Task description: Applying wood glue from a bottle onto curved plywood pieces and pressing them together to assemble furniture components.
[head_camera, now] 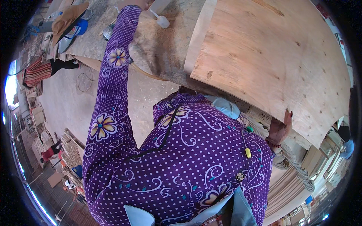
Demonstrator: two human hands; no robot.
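Note:
A large plywood sheet lies at the right of the head view, on a worktable dusted with sawdust. At the sheet's near edge is my right hand, its thumb and fingers apart around the edge, with a red beaded bracelet at the wrist. My left arm, in a purple patterned sleeve, reaches far across the table. Only a small blurred part of my left hand shows at the top rim; what it touches is hidden. Near it lies a small white plastic object, perhaps a scoop. A rounded metal object sits beside the sleeve.
A brown hat and a blue flip-flop lie at the table's upper left. A hose runs along the table edge. Stacked boards stand at lower right. Other people are at left, lower left and far right.

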